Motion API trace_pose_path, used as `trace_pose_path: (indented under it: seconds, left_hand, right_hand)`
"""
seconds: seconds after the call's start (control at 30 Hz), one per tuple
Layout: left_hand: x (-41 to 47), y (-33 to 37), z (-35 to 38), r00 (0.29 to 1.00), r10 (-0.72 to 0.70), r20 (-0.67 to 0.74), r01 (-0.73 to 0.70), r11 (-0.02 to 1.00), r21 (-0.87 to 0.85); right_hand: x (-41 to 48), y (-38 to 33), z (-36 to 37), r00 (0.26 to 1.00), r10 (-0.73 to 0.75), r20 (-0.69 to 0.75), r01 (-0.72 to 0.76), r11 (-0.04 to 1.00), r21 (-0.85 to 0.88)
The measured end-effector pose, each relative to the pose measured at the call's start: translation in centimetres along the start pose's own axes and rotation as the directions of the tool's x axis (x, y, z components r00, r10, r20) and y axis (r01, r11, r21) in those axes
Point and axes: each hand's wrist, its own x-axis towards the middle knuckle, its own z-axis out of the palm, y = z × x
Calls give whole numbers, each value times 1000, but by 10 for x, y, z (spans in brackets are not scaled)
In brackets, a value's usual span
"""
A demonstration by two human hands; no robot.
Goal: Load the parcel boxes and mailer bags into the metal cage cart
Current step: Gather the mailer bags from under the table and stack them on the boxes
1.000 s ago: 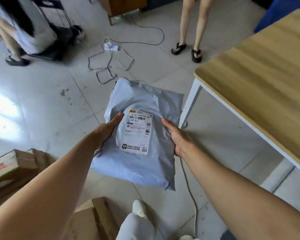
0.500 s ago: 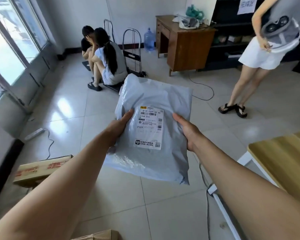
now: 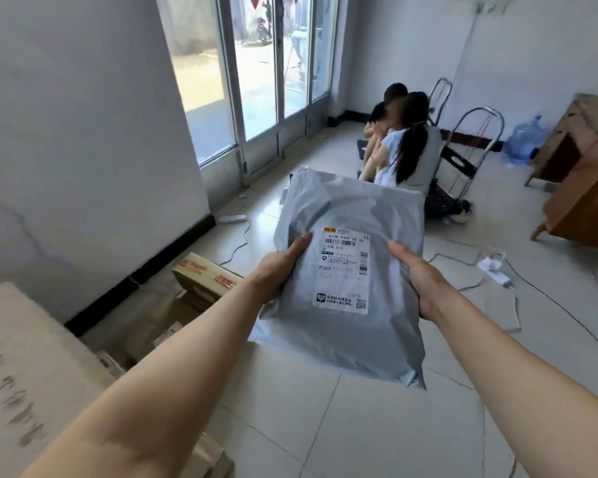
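Head view: a grey mailer bag (image 3: 349, 277) with a white shipping label (image 3: 342, 269) hangs above the tiled floor (image 3: 325, 426), gripped at its edges by the left hand (image 3: 277, 270) and right hand (image 3: 418, 277). Cardboard boxes (image 3: 204, 274) lie to the left by the wall; two people sit beyond near a hand trolley (image 3: 470, 146).

The view swings left: the light wooden tabletop and the standing person drop out of frame, while a glass door (image 3: 256, 81) and white wall (image 3: 83, 132) come in. The two seated people (image 3: 404, 139) now sit just behind the mailer bag (image 3: 346, 270). More cardboard boxes (image 3: 204, 277) appear at lower left.
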Motion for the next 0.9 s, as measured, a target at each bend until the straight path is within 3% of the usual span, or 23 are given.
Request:
trace_pose_path:
  seconds: [0.37,0.9]
  left_hand:
    - [26,-1,-59,923,-60,-381,5,990,-143]
    - [139,19,-152,844,-193,-501,44,955,-292]
  right_hand:
    - [103,-21,81,959,127,253,-83,981,-178]
    - [267,-54,196,893,221,393,-65,926,-373]
